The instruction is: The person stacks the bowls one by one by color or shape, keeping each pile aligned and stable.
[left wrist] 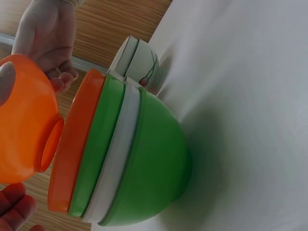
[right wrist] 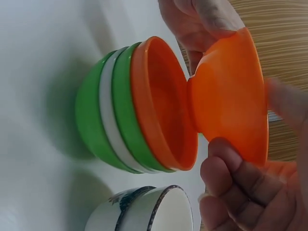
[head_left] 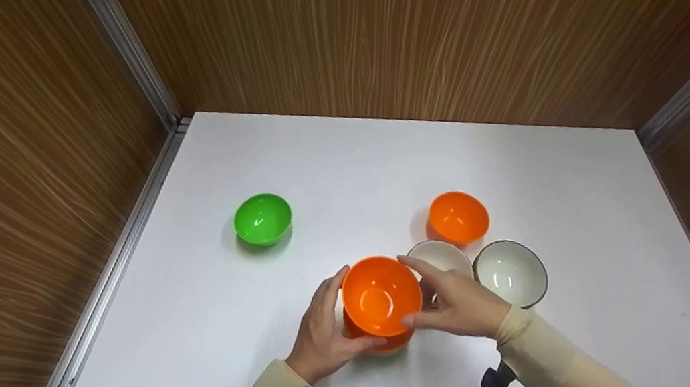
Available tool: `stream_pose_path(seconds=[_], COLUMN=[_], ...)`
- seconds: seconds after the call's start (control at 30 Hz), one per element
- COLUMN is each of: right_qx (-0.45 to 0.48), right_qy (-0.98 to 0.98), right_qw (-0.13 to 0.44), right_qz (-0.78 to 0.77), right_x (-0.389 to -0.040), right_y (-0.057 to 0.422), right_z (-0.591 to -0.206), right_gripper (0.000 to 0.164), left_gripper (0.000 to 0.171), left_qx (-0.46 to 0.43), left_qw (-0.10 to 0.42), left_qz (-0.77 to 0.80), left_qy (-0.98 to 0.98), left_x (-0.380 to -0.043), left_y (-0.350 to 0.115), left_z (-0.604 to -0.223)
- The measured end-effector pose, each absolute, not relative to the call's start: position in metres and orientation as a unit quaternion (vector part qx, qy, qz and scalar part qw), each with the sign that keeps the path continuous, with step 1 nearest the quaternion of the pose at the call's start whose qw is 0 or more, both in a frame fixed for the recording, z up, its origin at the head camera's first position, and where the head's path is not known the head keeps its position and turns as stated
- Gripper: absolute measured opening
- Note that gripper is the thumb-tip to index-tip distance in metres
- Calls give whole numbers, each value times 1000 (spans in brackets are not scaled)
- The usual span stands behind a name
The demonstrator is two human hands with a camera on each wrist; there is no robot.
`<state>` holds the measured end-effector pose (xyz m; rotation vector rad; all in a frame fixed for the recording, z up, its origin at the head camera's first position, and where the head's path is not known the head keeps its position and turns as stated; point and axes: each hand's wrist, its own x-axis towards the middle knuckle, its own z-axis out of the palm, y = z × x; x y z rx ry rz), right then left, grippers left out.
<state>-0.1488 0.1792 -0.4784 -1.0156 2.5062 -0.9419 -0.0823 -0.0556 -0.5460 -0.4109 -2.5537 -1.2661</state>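
My left hand [head_left: 323,335] grips an orange bowl [head_left: 378,293], thumb at its near side and fingers along the left. This bowl is held just above a nested stack, whose top is another orange bowl [right wrist: 159,103]. Under that come a green bowl [left wrist: 103,130], a white bowl [left wrist: 115,154] and a lower green bowl [left wrist: 154,163]. My right hand [head_left: 461,301] is at the held bowl's right side, thumb and forefinger spread at the rim. In the right wrist view its blurred thumb overlaps the rim and its fingers lie close beneath.
Nested white bowls with dark rims [right wrist: 161,211] stand right of the stack, partly hidden by my right hand in the head view. Another white bowl [head_left: 510,274] is farther right, and an orange bowl [head_left: 458,217] behind. A green bowl [head_left: 263,219] sits left. Wood-grain panels [head_left: 366,41] border the white table [head_left: 349,160].
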Motion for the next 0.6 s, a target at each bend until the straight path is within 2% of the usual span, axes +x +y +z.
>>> stream_pose_path(seconds=[0.07,0.17,0.6], right_qx=[-369,-382,-377], right_qy=[863,859,874], right_qw=[132,127,127], right_qz=[-320,-317,-279], right_x=[-148,-147,-144], right_y=[180,180,179], right_z=[-481,-484,-489], right_gripper=[94,99,102], left_gripper=[110,110,111], left_qx=[-139,-134,-126], left_qw=[124,109,98], left_qz=[-432,-429,-425], left_qy=[-883,-887,-891], left_x=[-81,-80,-77], left_y=[-56,-57,-55], left_z=[-547,-548,-555])
